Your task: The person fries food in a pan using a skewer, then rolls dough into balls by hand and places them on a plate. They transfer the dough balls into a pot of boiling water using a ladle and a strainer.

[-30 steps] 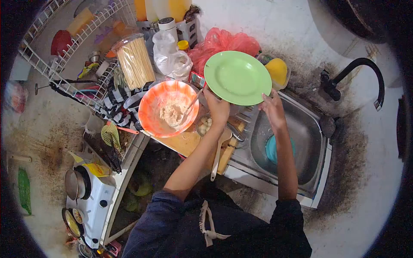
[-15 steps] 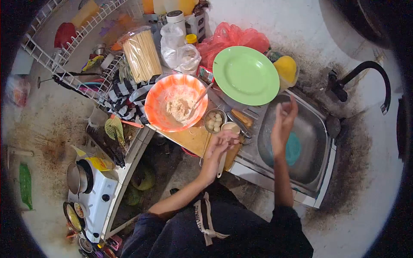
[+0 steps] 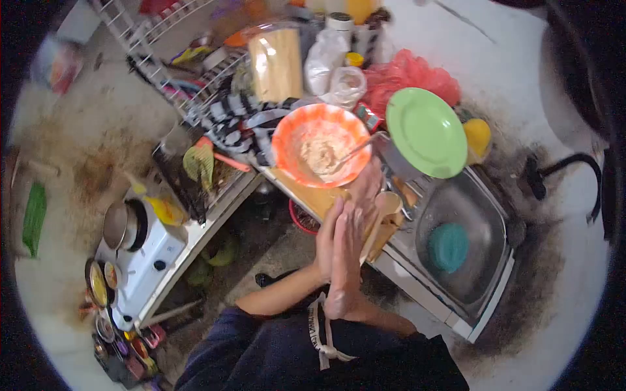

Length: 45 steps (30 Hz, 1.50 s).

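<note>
Item: left hand (image 3: 328, 241) and right hand (image 3: 350, 251), palms pressed flat together, each grip holding nothing, just below the orange bowl (image 3: 321, 144) on the surface. Rub evenly; keep your elbows clear of its rim.

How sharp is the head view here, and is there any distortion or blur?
Head view: strong fisheye bend with dark round vignette at the corners; overall motion blur softens the left hand, right hand, orange bowl and green plate; lighting is dim and even, no strong glare.
</note>
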Each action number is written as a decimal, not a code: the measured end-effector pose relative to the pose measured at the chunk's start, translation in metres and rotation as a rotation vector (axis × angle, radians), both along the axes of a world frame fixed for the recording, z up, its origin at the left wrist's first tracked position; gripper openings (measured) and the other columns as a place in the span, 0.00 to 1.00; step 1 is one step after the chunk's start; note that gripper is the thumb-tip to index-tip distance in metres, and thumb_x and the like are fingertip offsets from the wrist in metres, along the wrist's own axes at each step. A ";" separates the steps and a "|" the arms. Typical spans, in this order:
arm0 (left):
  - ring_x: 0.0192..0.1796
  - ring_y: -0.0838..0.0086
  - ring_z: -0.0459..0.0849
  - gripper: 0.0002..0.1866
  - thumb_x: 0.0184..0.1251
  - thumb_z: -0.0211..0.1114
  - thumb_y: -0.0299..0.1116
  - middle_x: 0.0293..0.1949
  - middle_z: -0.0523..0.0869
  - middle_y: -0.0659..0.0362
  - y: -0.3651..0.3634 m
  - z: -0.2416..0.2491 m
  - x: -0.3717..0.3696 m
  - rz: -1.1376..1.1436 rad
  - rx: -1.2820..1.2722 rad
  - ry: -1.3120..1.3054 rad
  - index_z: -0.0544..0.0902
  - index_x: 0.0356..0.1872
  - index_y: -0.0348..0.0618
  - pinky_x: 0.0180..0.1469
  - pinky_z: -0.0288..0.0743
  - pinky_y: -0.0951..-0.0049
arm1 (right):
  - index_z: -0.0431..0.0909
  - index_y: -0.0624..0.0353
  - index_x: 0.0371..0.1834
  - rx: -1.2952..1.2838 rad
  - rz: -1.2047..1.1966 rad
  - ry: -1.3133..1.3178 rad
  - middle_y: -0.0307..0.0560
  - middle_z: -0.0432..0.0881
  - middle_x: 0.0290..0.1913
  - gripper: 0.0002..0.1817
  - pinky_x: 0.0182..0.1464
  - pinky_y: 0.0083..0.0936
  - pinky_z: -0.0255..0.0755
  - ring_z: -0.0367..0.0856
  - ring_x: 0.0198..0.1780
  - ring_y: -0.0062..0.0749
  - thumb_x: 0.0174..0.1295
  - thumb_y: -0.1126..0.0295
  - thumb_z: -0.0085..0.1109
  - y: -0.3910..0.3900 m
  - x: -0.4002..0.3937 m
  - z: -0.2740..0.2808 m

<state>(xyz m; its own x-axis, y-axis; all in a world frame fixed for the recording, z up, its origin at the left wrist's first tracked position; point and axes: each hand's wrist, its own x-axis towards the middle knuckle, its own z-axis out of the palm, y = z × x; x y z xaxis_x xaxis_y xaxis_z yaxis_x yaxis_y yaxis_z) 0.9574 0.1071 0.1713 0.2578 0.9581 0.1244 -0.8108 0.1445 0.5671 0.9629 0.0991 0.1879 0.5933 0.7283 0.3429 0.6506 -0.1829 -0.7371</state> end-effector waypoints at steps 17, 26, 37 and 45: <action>0.70 0.69 0.43 0.31 0.69 0.33 0.49 0.68 0.48 0.53 0.039 -0.061 -0.246 0.085 0.235 -0.457 0.44 0.67 0.39 0.69 0.37 0.73 | 0.57 0.56 0.65 0.190 1.070 -0.300 0.52 0.47 0.69 0.38 0.68 0.44 0.29 0.38 0.71 0.47 0.60 0.42 0.18 0.047 -0.211 -0.038; 0.69 0.67 0.51 0.33 0.66 0.35 0.54 0.68 0.49 0.55 0.011 -0.064 -0.481 0.366 -0.044 -0.079 0.48 0.67 0.46 0.67 0.47 0.70 | 0.49 0.57 0.67 0.306 1.580 -0.148 0.53 0.45 0.70 0.33 0.68 0.41 0.32 0.41 0.70 0.45 0.64 0.48 0.17 0.012 -0.417 -0.053; 0.70 0.68 0.45 0.30 0.70 0.35 0.47 0.68 0.48 0.55 -0.034 -0.099 -0.616 0.693 -0.008 -0.135 0.45 0.67 0.41 0.69 0.40 0.69 | 0.50 0.59 0.66 0.167 1.802 0.125 0.56 0.44 0.69 0.30 0.68 0.48 0.29 0.42 0.70 0.50 0.65 0.54 0.20 -0.012 -0.563 -0.095; 0.69 0.65 0.50 0.34 0.64 0.29 0.57 0.69 0.49 0.57 -0.024 -0.122 -0.682 0.595 -0.495 -0.239 0.49 0.67 0.48 0.65 0.49 0.61 | 0.49 0.58 0.67 -0.263 1.580 0.255 0.52 0.46 0.69 0.30 0.68 0.36 0.28 0.40 0.70 0.46 0.66 0.53 0.20 -0.004 -0.637 -0.148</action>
